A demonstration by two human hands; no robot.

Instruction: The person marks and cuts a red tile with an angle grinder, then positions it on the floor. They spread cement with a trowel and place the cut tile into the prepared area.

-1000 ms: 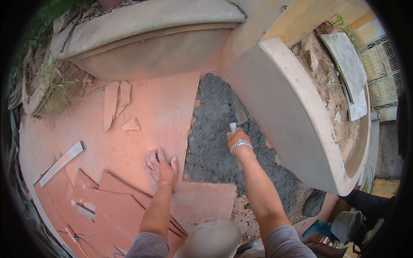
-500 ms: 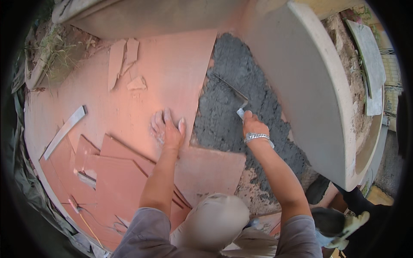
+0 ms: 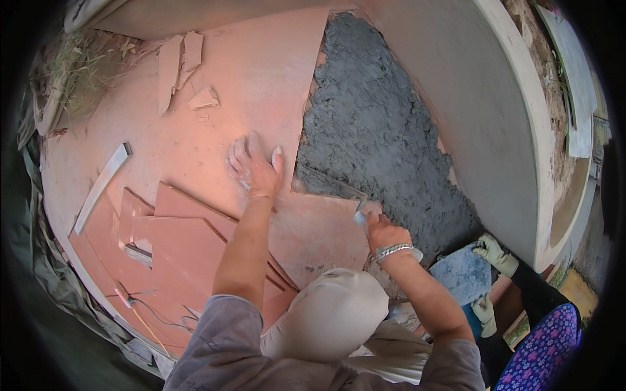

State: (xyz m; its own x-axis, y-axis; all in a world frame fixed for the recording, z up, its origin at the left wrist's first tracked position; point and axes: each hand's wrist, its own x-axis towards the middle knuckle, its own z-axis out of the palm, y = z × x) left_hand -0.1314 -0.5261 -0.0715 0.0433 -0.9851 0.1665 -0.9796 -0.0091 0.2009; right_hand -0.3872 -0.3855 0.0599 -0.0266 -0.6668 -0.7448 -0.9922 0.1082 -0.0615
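My left hand [image 3: 256, 168] rests with fingers spread on a large pink floor tile [image 3: 274, 78]. It holds nothing, and pale dust coats its fingers. In my right hand [image 3: 386, 233] is the handle of a trowel [image 3: 360, 203]. Its thin blade lies along the near-left edge of the wet grey mortar [image 3: 378, 111], beside a smaller pink tile [image 3: 319, 228]. The blade looks edge-on and partly blends into the mortar. The mortar bed fills the gap between the large tile and a curved grey wall [image 3: 476, 91].
Cut tiles [image 3: 176, 254] lie stacked at the left, near a metal bar [image 3: 102, 188] and a cable [image 3: 156, 319]. Broken tile pieces [image 3: 171, 72] lie on the far floor. At the lower right, a co-worker's gloved hands [image 3: 497, 255] hold a grey-blue pan [image 3: 463, 274].
The trowel has come from the middle of the mortar toward me, to its near-left edge. The mortar now spreads wider at the lower right. A co-worker's pan has appeared beside it.
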